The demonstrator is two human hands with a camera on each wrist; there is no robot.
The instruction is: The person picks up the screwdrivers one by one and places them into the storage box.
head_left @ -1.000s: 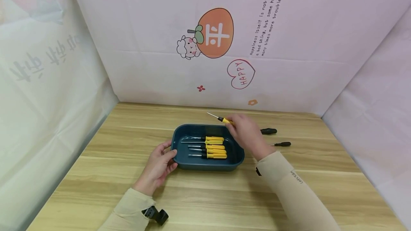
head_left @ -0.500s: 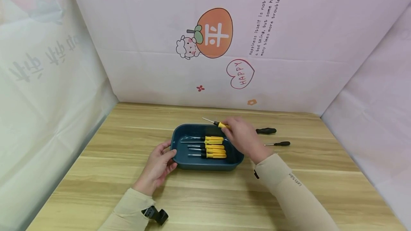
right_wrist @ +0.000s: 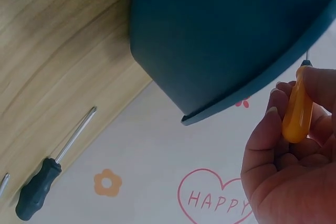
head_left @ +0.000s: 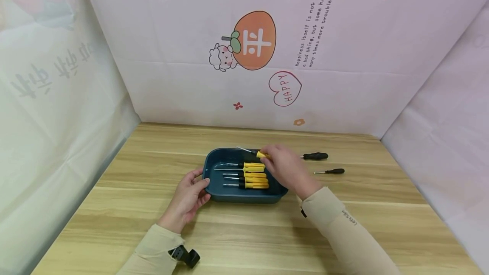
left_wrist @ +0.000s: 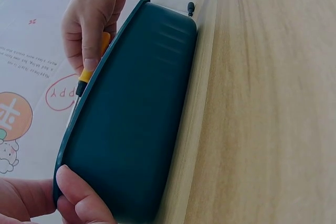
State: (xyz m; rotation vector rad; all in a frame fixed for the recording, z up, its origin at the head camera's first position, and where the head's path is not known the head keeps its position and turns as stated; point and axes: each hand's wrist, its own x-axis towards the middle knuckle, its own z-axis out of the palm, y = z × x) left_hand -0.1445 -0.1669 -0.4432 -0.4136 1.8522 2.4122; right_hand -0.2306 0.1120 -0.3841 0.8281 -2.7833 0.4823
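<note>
- Head view: the left hand grips the left end of the blue tray on the wooden table; the right hand holds the yellow screwdriver over its far rim. Inside lie yellow-handled screwdrivers, shafts leftward – a good pattern to match. 2 black-handled screwdrivers, the larger and the smaller, lie right of the tray.
- Left wrist view: thumb and fingers pinch the rim, a sensible brace against sliding. The held shaft runs along the far rim; I cannot tell whether they touch – better to clear that edge before lowering.
- Right wrist view: thumb and curled fingers hold the yellow handle. A low, gentle release, shaft level, should avoid disturbing the row.
</note>
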